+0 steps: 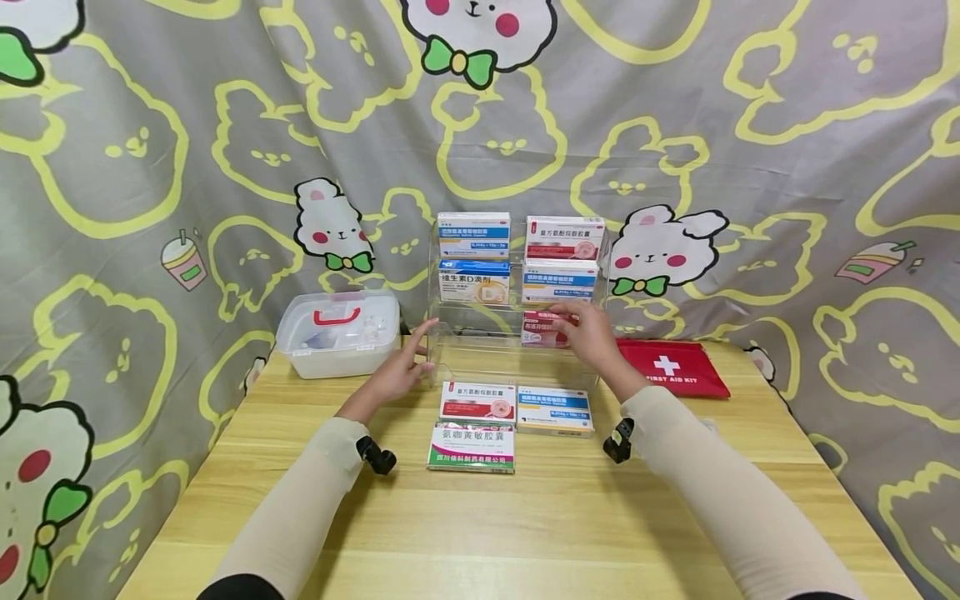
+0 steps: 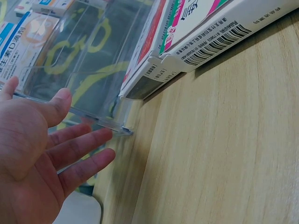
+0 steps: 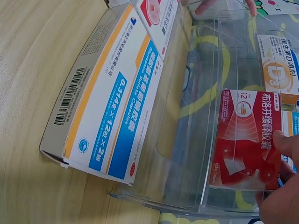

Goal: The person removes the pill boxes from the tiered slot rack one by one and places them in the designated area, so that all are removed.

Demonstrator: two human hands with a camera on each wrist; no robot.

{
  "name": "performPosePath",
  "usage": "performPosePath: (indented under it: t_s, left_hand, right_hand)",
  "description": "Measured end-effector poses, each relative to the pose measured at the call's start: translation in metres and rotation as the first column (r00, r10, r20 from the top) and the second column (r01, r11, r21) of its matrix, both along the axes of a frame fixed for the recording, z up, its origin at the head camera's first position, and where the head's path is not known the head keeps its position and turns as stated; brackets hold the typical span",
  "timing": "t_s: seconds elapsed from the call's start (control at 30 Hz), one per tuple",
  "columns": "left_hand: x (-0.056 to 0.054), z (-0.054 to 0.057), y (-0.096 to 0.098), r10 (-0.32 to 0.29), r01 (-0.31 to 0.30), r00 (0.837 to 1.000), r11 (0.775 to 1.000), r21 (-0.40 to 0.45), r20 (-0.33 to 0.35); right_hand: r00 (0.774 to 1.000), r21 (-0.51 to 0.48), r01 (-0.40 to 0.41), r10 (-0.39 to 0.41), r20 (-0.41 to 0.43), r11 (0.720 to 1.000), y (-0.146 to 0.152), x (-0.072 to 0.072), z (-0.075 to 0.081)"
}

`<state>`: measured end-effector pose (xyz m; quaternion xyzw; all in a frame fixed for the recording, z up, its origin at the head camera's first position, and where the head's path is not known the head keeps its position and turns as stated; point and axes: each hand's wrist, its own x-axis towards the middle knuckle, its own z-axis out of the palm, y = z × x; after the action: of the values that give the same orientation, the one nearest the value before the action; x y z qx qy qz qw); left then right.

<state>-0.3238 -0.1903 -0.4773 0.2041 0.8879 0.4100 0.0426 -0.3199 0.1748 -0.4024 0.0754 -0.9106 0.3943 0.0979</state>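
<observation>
A clear tiered display stand [image 1: 476,340] stands at the back of the table. My right hand [image 1: 594,335] pinches a red and white medicine box [image 3: 247,140] by one edge, at the right side of the stand's third tier. Spread beside the stand's left edge is my left hand [image 1: 400,372], its fingers extended; in the left wrist view the palm [image 2: 28,144] holds nothing, and whether the fingertips touch the stand I cannot tell. On the upper tiers stand a vitamin D drops box [image 1: 474,283], two blue and white boxes [image 1: 474,237] and a red and white capsule box [image 1: 565,240].
In front of the stand lie a red and white box [image 1: 477,402], a blue and white box [image 1: 555,411] and a green and magenta box [image 1: 472,447]. A lidded plastic case [image 1: 341,358] sits left, a red first aid pouch [image 1: 690,371] right. A patterned curtain [image 1: 510,167] hangs behind.
</observation>
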Motion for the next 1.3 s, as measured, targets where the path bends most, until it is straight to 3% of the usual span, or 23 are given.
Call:
performPosePath:
  t_s: [0.53,1.3]
  left_hand:
    - [0.000,-0.001,0.000,0.014,-0.014,1.000,1.000,-0.012,-0.007]
    - [0.001,0.000,0.002,0.025,-0.025,1.000,0.999,-0.028,-0.005]
  right_hand:
    - [1.000,-0.021,-0.018,0.018,-0.006,1.000,0.001,0.002,0.011]
    - [0.986,0.077,-0.016,0.028,-0.165,0.997,0.005,0.008,0.037]
